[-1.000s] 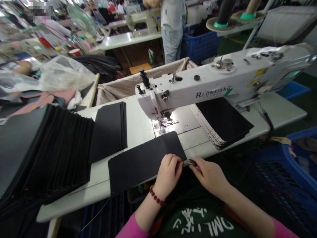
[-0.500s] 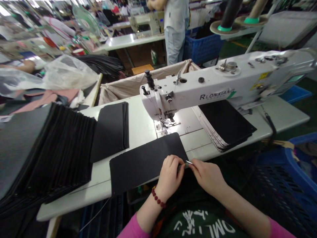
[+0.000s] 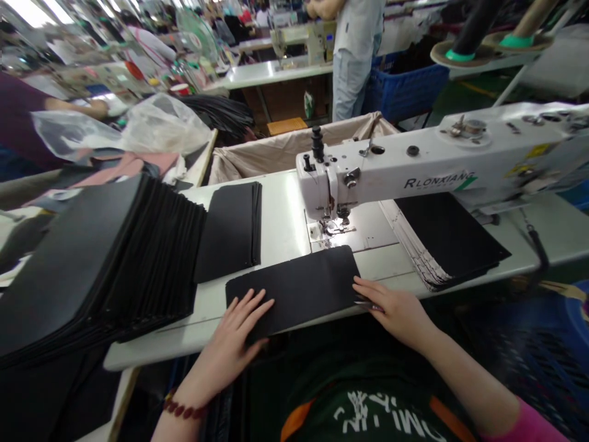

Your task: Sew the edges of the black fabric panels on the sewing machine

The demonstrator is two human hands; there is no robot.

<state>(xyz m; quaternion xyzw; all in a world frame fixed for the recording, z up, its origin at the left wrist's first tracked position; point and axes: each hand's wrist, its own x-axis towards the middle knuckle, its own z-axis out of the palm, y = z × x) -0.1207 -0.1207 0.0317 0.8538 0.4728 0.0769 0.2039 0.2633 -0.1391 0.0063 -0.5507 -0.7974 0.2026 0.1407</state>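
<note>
A flat black panel with rounded corners lies on the sewing table in front of the sewing machine. My left hand rests on the panel's left end, fingers spread and nothing held. At the right edge of the panel, my right hand touches it with its fingertips. A small pointed metal tool is tucked in that hand; its exact kind is partly hidden by the fingers. The needle and presser foot are just beyond the panel, apart from it.
Left of the panel stand a thin stack of black panels and a thick one. Another stack with pale edges lies under the machine arm. A blue basket is at the right. Beyond the table, a person stands.
My left hand has left the panel's right corner and spread flat at its left end. My right hand has opened its fingertips along the right edge. The view has shifted left.
</note>
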